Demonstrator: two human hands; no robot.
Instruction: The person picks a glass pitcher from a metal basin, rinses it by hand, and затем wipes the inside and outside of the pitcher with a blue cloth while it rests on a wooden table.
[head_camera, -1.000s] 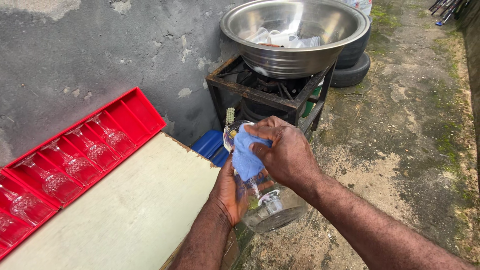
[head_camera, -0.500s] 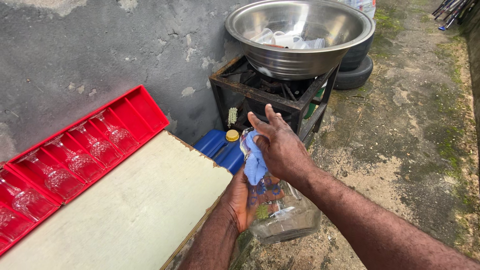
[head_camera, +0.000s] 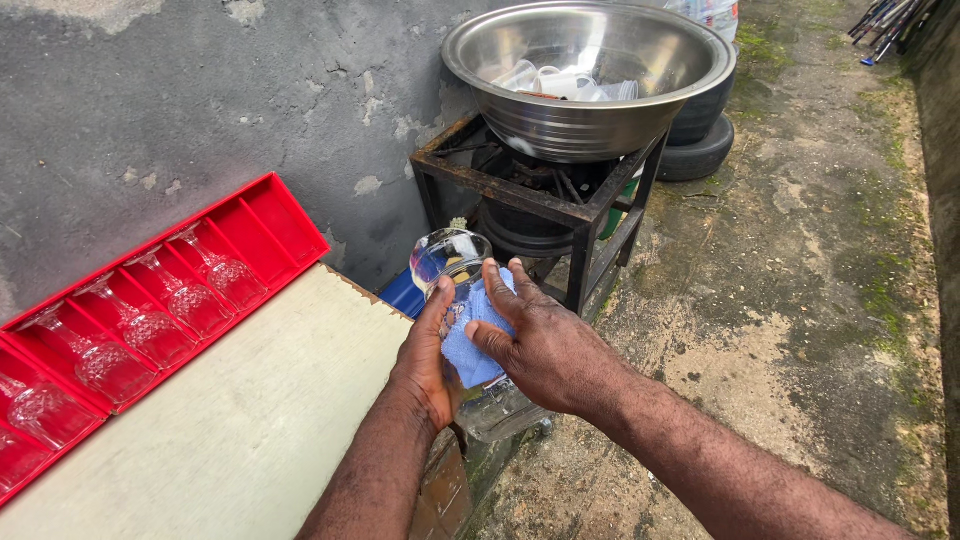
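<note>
Head view: our left hand (head_camera: 428, 362) cups a glass (head_camera: 452, 262), fingers closed round it. Right hand (head_camera: 545, 345) presses a blue cloth (head_camera: 470, 335) on it, fingers spread. Red tray (head_camera: 270, 205) at 9 o'clock.

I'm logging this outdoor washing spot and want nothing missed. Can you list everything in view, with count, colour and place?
glass: one, clear, held in both hands past the table edge
cloth: one, blue, pressed on the glass
stemmed glasses: at least five, clear, lying in the tray's compartments
tray: one, red, on the table by the wall
table: one, pale cream, lower left
basin: one, silver metal, on the stand, with clear cups inside
stand: one, rusty dark metal, by the wall
tyres: two stacked, black, behind the basin
wall: grey, patchy, left
ground: concrete, mossy, right
left hand: grips the glass from the side
right hand: presses the cloth on the glass
</note>
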